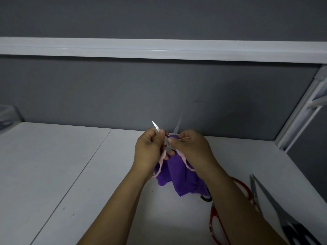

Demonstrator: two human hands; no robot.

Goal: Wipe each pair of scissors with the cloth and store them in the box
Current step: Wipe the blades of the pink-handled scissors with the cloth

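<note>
Pink-handled scissors (160,167) are held up over the white table, blades spread and pointing away from me. My left hand (148,152) grips them around the left blade and handle. My right hand (192,151) pinches a purple cloth (178,177) against the right blade near the pivot; the cloth hangs down below both hands. Red-handled scissors (216,227) lie on the table at the lower right, partly hidden by my right forearm. Black-handled scissors (276,207) lie at the far right. A clear box (8,115) shows at the left edge.
The white table (70,174) runs to a grey partition wall (123,89) at the back. A white frame post (300,110) stands at the right corner. A small dark round object (206,198) peeks out beside the cloth.
</note>
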